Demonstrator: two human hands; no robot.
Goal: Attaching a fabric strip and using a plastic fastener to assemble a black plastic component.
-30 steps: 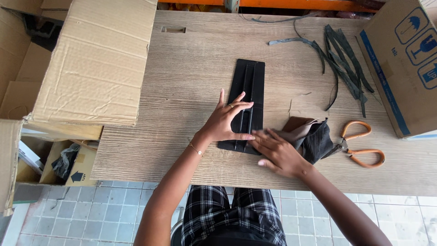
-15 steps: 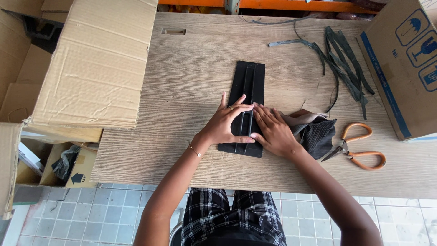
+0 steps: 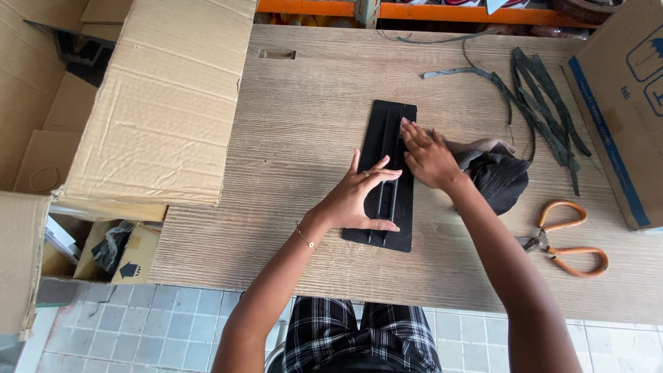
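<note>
A big cardboard box (image 3: 166,103) sits at the left end of the table (image 3: 290,90), its flap folded out over the wood; what is inside it is hidden. Below the table's left edge a smaller open carton (image 3: 131,252) on the floor holds a crumpled dark rag (image 3: 110,245). At the right edge stands another box (image 3: 621,103) with blue print, its contents out of sight.

In the middle of the table lies the black strip (image 3: 390,173), a flat folded piece with ridges running lengthwise. Its long axis runs from the person's edge of the table straight away toward the far edge, tipped only slightly to the right at the far end.

The left hand (image 3: 359,200) lies flat and spread on the near half of the strip, fingers pointing across it to the right, pressing down rather than gripping. The right hand (image 3: 428,155) rests open on the far half along the right edge, fingers pointing to the far end, likewise pressing, with nothing clasped.

Just right of the strip, touching the right wrist, a bundle of black cloth (image 3: 497,179) is heaped. Beyond it dark trimmings (image 3: 539,97) trail across the far right of the table, and orange-handled scissors (image 3: 566,242) lie near the front right.
</note>
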